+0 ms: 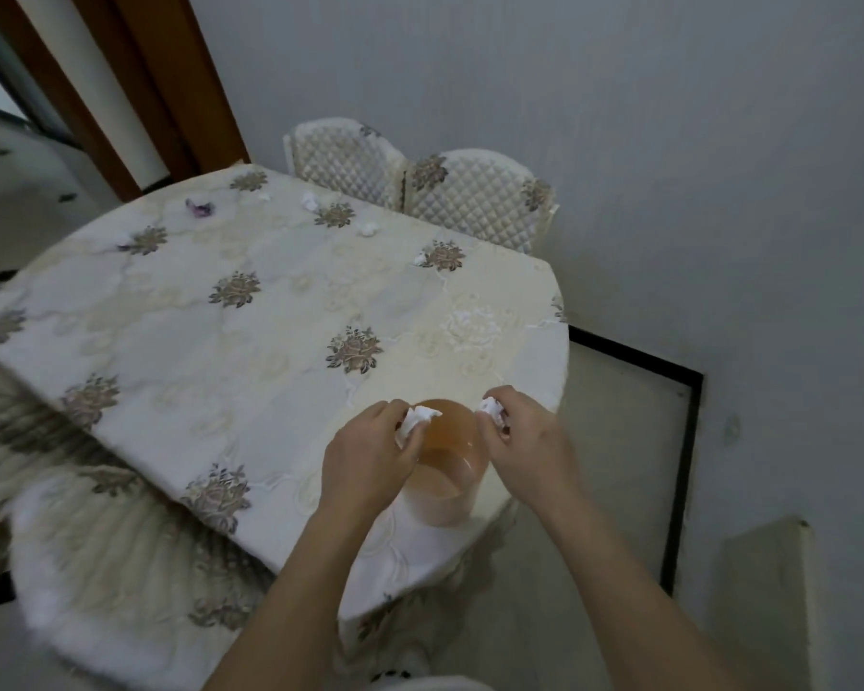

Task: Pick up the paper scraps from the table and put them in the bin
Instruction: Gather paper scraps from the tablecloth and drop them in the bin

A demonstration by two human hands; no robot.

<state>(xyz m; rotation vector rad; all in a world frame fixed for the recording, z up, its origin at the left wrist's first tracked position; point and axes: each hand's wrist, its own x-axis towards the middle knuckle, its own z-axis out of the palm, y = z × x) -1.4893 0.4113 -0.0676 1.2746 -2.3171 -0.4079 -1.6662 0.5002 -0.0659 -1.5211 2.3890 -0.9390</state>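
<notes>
A small translucent orange bin [445, 471] stands on the near right part of the table [180, 316]. My left hand [370, 448] holds a white paper scrap [415, 420] at the bin's left rim. My right hand [520, 431] grips another white scrap [490, 406] at the bin's right rim. More scraps lie on the far side of the table: a white one [310, 202], a white one [367, 229], a white one [422, 260], a small one [265, 197], and a purple one [199, 208]. A larger white crumpled scrap [475, 324] lies near the right edge.
The table wears a cream cloth with floral patches. Two quilted chair backs [420, 184] stand at the far side against the grey wall. A furry white seat [111, 591] sits at the near left. A wooden door frame [136, 87] rises at the back left.
</notes>
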